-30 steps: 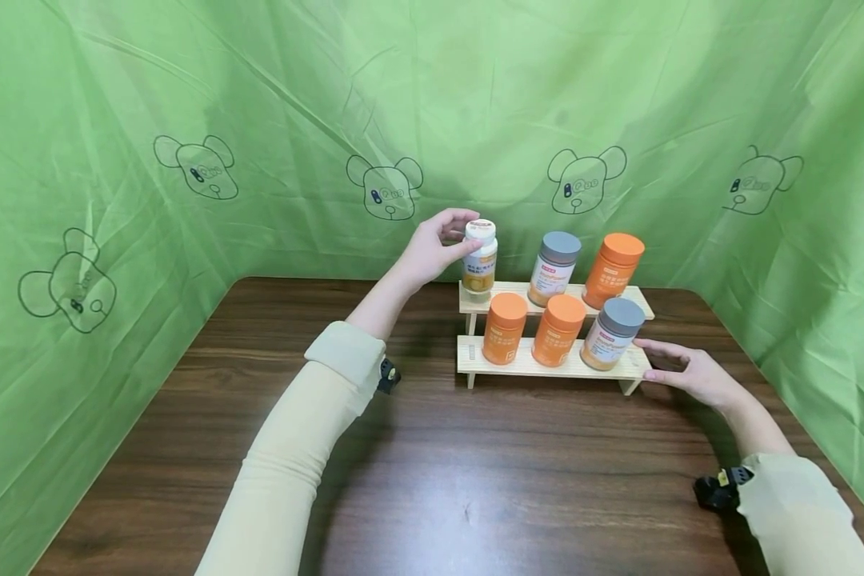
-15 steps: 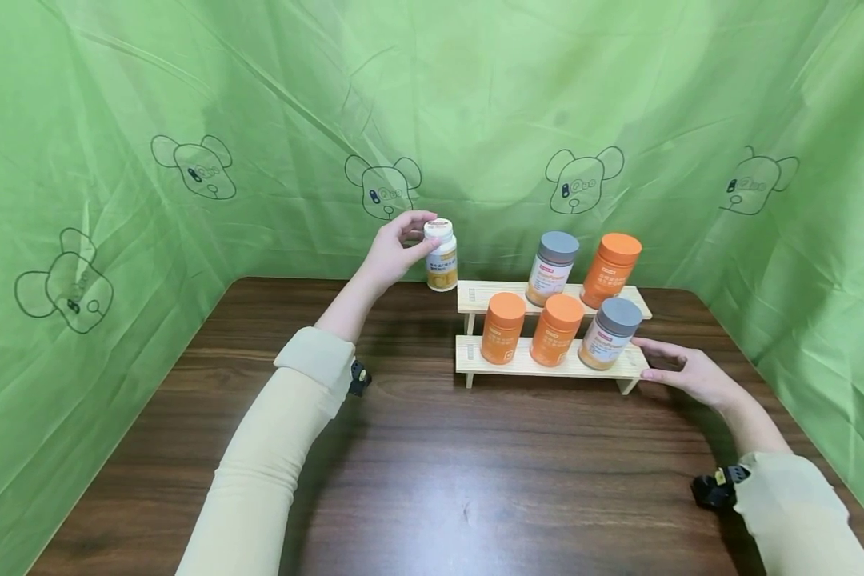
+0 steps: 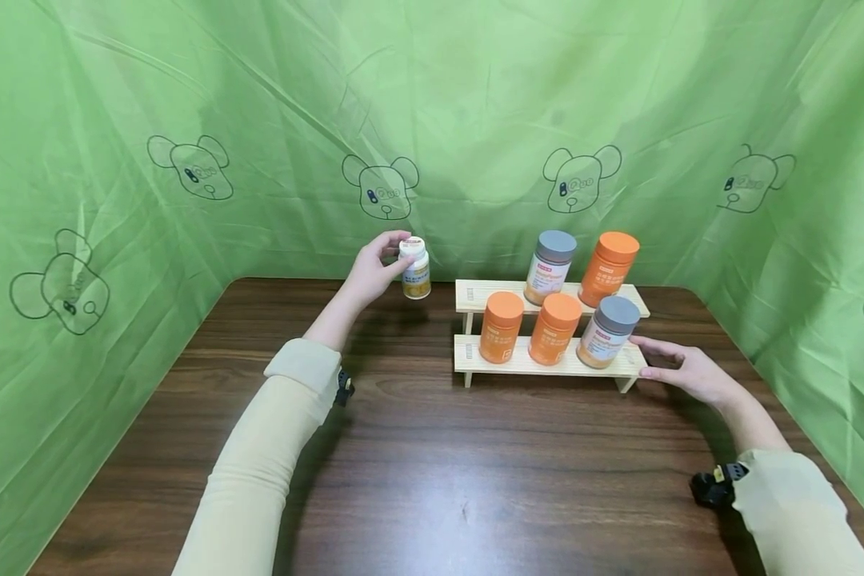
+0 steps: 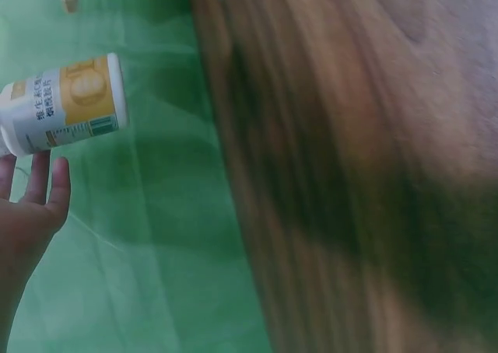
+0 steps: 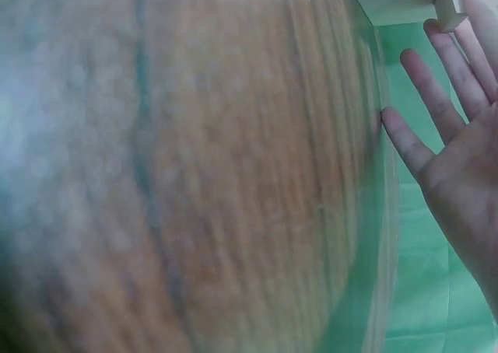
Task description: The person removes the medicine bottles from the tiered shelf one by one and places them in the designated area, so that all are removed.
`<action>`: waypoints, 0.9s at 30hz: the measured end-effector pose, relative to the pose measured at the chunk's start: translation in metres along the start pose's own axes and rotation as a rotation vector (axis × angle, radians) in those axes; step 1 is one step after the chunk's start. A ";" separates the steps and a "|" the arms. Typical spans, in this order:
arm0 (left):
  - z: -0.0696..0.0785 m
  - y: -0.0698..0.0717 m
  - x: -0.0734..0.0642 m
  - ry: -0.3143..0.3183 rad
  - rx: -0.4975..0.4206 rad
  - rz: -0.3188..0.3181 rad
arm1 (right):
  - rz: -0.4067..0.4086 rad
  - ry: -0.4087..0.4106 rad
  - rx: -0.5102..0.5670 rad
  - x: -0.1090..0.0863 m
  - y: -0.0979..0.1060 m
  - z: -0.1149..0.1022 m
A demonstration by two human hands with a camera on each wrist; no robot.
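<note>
My left hand (image 3: 373, 269) holds a small white pill bottle (image 3: 417, 282) near its cap, between thumb and fingers. The bottle hangs upright over the back edge area of the table, left of a two-tier wooden rack (image 3: 468, 352). In the left wrist view, the bottle (image 4: 66, 104) shows a white and yellow label, and several fingertips (image 4: 59, 183) show beside it. At the rack's right end, my right hand (image 3: 691, 374) grips the lower shelf with thumb in front and index finger behind. Its other fingers (image 5: 432, 96) spread out below the shelf in the right wrist view.
On the upper tier stand a grey-lidded jar (image 3: 550, 268) and an orange jar (image 3: 609, 270). Two orange jars (image 3: 502, 328) and a grey-lidded jar (image 3: 608, 332) stand on the lower tier. Green cloth (image 3: 475, 96) encloses the dark wooden table (image 3: 432, 464).
My left hand has carried the white pill bottle from over the upper tier's left end leftward, then lower. My right hand has stayed at the rack's right end.
</note>
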State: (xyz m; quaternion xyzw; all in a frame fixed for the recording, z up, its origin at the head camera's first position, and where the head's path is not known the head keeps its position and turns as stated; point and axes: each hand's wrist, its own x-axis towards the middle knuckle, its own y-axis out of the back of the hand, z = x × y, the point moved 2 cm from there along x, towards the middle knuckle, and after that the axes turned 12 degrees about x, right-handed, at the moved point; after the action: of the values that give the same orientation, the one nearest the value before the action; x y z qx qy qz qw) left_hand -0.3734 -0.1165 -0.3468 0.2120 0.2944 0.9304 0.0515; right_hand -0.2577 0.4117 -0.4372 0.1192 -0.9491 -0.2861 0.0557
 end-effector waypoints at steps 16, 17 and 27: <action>-0.053 -0.015 -0.010 0.049 0.072 -0.060 | 0.007 -0.015 0.001 0.002 0.001 0.003; -0.055 -0.015 -0.010 0.052 0.071 -0.069 | 0.007 -0.012 0.002 0.002 0.001 0.003; -0.067 -0.022 -0.012 0.076 0.007 -0.116 | -0.031 0.025 -0.015 0.001 0.003 0.002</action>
State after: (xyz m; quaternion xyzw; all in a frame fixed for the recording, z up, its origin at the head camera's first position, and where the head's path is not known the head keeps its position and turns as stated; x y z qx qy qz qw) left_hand -0.3918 -0.1365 -0.4128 0.1591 0.3113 0.9322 0.0933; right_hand -0.2599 0.4146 -0.4374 0.1369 -0.9443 -0.2924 0.0641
